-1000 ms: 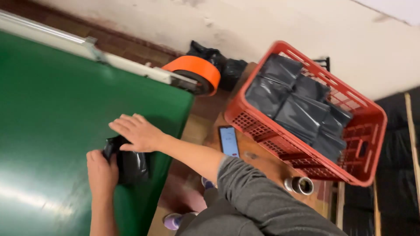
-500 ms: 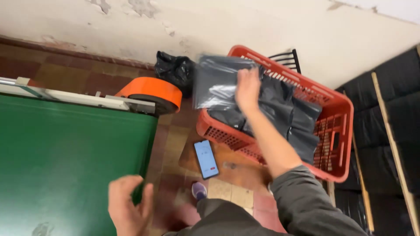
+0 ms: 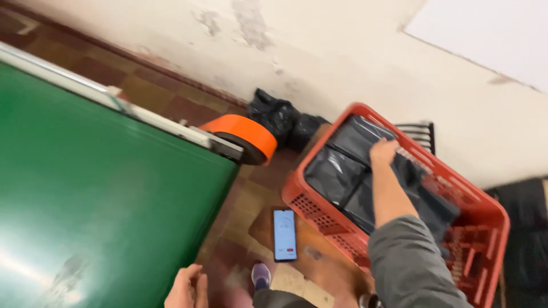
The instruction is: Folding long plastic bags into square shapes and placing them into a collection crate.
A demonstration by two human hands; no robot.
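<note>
My right hand [image 3: 383,152] reaches into a red plastic crate [image 3: 478,201] and lies on top of a black plastic package [image 3: 365,171], fingers curled over its far edge. Several more black packages fill the crate beside it. My grey sleeve [image 3: 408,262] runs back toward the bottom of the view. My left hand [image 3: 185,288] hovers low at the bottom edge, next to the green table [image 3: 97,194], holding nothing, with its fingers loosely apart.
An orange tape roll [image 3: 242,136] sits at the green table's far corner. Black bags [image 3: 279,117] lie against the stained wall. A phone [image 3: 284,234] rests on a wooden board on the tiled floor, near my shoe [image 3: 261,275].
My right hand has gone from the green table to the crate with a black package and now sits lower inside it. My left hand has left the table and dropped low.
</note>
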